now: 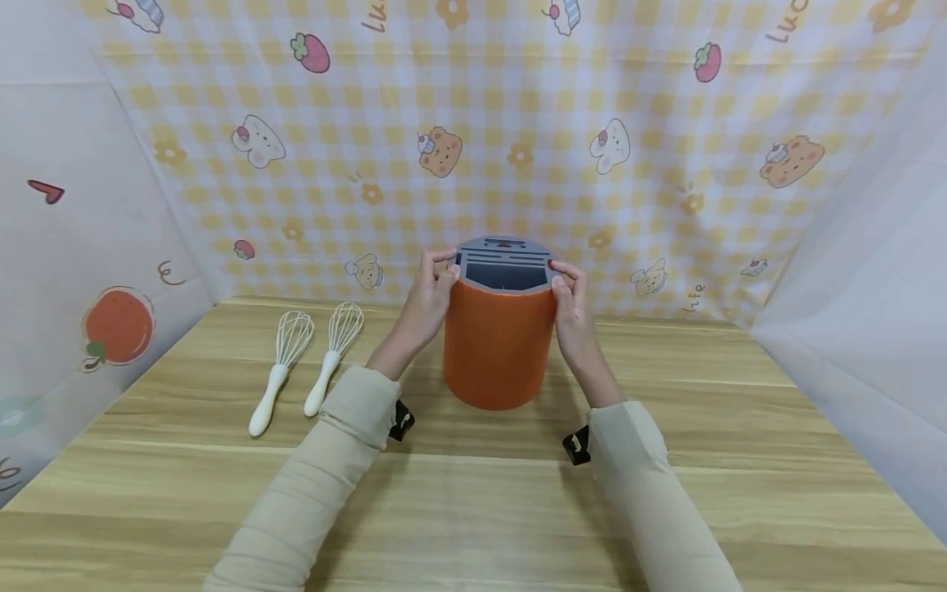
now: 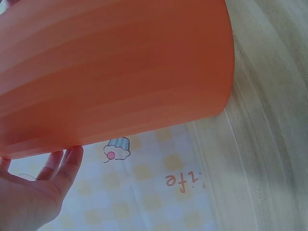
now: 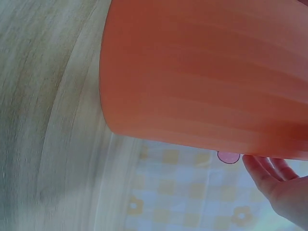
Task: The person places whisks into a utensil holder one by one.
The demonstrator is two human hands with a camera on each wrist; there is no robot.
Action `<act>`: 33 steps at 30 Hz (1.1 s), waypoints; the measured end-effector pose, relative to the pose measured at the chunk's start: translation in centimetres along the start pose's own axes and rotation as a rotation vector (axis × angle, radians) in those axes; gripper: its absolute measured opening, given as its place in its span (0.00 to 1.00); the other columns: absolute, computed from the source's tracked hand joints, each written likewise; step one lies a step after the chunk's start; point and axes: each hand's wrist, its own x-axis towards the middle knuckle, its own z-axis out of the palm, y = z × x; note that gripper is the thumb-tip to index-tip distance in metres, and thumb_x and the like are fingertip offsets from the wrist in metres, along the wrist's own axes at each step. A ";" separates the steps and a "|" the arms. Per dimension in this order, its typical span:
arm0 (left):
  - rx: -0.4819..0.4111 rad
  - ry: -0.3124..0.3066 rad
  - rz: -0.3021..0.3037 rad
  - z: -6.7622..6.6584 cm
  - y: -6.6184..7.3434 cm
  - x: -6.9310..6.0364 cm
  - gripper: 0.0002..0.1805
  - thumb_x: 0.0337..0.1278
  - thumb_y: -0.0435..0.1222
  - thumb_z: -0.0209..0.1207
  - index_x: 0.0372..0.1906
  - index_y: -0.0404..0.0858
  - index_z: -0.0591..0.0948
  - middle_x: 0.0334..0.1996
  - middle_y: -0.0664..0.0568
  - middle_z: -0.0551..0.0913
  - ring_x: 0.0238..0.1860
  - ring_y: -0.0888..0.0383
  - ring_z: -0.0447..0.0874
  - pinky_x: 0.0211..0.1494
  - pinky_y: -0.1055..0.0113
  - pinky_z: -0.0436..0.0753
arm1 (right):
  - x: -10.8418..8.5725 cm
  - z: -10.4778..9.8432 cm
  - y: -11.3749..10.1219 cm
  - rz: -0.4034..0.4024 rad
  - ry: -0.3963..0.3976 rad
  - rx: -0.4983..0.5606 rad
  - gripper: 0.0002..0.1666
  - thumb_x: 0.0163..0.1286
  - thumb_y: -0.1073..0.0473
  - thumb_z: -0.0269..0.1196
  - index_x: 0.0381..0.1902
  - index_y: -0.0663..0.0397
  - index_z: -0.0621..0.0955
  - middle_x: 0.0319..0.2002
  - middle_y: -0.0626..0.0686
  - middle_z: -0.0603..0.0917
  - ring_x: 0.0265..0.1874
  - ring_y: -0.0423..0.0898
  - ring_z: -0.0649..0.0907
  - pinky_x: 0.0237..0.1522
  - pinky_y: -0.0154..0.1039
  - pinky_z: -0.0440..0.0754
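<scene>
Both hands [image 1: 429, 300] [image 1: 575, 308] part-closed, gripping orange container [image 1: 499, 349] nr rim, 2 whisks [image 1: 270, 397] on tbl [image 1: 740, 460] to L.

Two white balloon whisks [image 1: 278, 372]; one orange cylindrical utensil holder [image 1: 499, 349]; two bare hands, namely one left hand [image 1: 429, 298] and one right hand [image 1: 573, 306]; two beige sleeves [image 1: 299, 497]; two black wrist-worn devices [image 1: 402, 420]; one wood-grain tabletop [image 1: 740, 460]; one yellow gingham backdrop [image 1: 518, 99], its prints in the head view counting two brown bears [image 1: 441, 156] and three strawberries [image 1: 314, 56]; two pale side cloths [image 1: 880, 271], the left one bearing one heart [image 1: 48, 191] and one large round red fruit [image 1: 118, 325]
</scene>
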 end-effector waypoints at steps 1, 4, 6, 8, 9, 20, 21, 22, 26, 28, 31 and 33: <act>0.000 0.000 0.003 0.0 0.0 -0.1 0.20 0.68 0.44 0.39 0.59 0.40 0.61 0.58 0.44 0.70 0.46 0.51 0.71 0.49 0.56 0.74 | 0.0 0.0 0.0 -0.005 0.000 0.002 0.22 0.75 0.50 0.39 0.62 0.49 0.61 0.61 0.56 0.66 0.52 0.53 0.72 0.56 0.48 0.69; 0.006 -0.003 0.006 0.0 0.1 -0.3 0.20 0.68 0.44 0.39 0.59 0.39 0.61 0.63 0.46 0.67 0.44 0.51 0.71 0.48 0.58 0.73 | -0.2 -0.1 0.0 -0.019 -0.006 0.009 0.22 0.75 0.51 0.39 0.62 0.52 0.61 0.59 0.59 0.67 0.53 0.53 0.71 0.56 0.48 0.69; 0.005 -0.003 0.006 0.0 0.2 -0.5 0.21 0.68 0.44 0.39 0.59 0.38 0.61 0.66 0.48 0.65 0.44 0.51 0.70 0.47 0.58 0.73 | -0.3 -0.1 -0.1 -0.024 -0.010 0.014 0.22 0.75 0.51 0.39 0.62 0.52 0.61 0.58 0.60 0.68 0.53 0.53 0.71 0.56 0.48 0.69; 0.001 -0.002 0.006 0.0 0.3 -0.7 0.20 0.68 0.44 0.38 0.59 0.38 0.61 0.68 0.49 0.63 0.42 0.52 0.70 0.46 0.59 0.73 | -0.5 -0.2 -0.1 -0.028 -0.013 0.011 0.22 0.75 0.51 0.39 0.62 0.52 0.61 0.58 0.60 0.67 0.54 0.53 0.71 0.57 0.48 0.69; -0.004 -0.002 0.006 0.0 0.4 -0.8 0.20 0.68 0.44 0.38 0.59 0.38 0.61 0.68 0.49 0.63 0.42 0.52 0.70 0.46 0.60 0.73 | -0.6 -0.2 -0.1 -0.024 -0.014 0.012 0.22 0.75 0.51 0.39 0.62 0.51 0.61 0.58 0.60 0.67 0.54 0.53 0.71 0.57 0.48 0.69; 0.023 0.029 0.024 0.2 0.7 -1.5 0.20 0.68 0.44 0.39 0.59 0.38 0.63 0.67 0.48 0.65 0.44 0.51 0.72 0.46 0.59 0.75 | -1.3 -0.6 -0.4 -0.008 -0.025 0.000 0.22 0.75 0.50 0.39 0.63 0.50 0.60 0.56 0.61 0.67 0.54 0.53 0.71 0.57 0.47 0.68; 0.025 0.028 0.026 0.1 0.8 -1.6 0.20 0.68 0.44 0.39 0.59 0.38 0.63 0.67 0.48 0.65 0.44 0.51 0.72 0.46 0.59 0.75 | -1.4 -0.6 -0.5 -0.007 -0.025 0.003 0.22 0.75 0.50 0.39 0.63 0.50 0.60 0.56 0.61 0.67 0.54 0.53 0.71 0.57 0.47 0.68; 0.025 0.029 0.027 0.1 0.8 -1.7 0.20 0.68 0.44 0.39 0.59 0.38 0.63 0.67 0.48 0.65 0.44 0.51 0.72 0.46 0.59 0.75 | -1.4 -0.6 -0.5 -0.005 -0.028 0.007 0.22 0.75 0.50 0.39 0.63 0.49 0.60 0.56 0.61 0.67 0.54 0.53 0.71 0.57 0.47 0.68; 0.037 0.029 0.020 0.1 0.9 -1.9 0.20 0.69 0.45 0.38 0.59 0.40 0.63 0.65 0.50 0.66 0.42 0.52 0.71 0.45 0.61 0.75 | -1.6 -0.7 -0.6 -0.010 -0.034 0.004 0.22 0.76 0.50 0.40 0.63 0.49 0.60 0.56 0.61 0.67 0.54 0.53 0.71 0.57 0.46 0.68; 0.040 0.032 0.017 0.1 1.0 -2.0 0.20 0.69 0.45 0.38 0.59 0.41 0.63 0.64 0.50 0.67 0.42 0.53 0.71 0.44 0.61 0.74 | -1.7 -0.7 -0.6 -0.015 -0.036 -0.003 0.22 0.76 0.50 0.39 0.63 0.50 0.60 0.55 0.62 0.67 0.54 0.53 0.71 0.57 0.46 0.68; 0.043 0.033 0.014 0.1 1.1 -2.2 0.20 0.68 0.46 0.38 0.59 0.42 0.63 0.58 0.48 0.70 0.41 0.52 0.71 0.44 0.61 0.74 | -1.9 -0.7 -0.7 -0.020 -0.035 -0.014 0.22 0.76 0.49 0.39 0.63 0.50 0.60 0.55 0.61 0.68 0.54 0.53 0.71 0.57 0.46 0.68; 0.039 0.033 0.010 0.1 1.2 -2.4 0.20 0.68 0.45 0.38 0.59 0.42 0.63 0.53 0.47 0.72 0.41 0.52 0.71 0.44 0.61 0.74 | -2.1 -0.8 -0.7 -0.019 -0.036 -0.014 0.23 0.75 0.49 0.40 0.63 0.50 0.60 0.55 0.61 0.68 0.54 0.53 0.71 0.57 0.47 0.68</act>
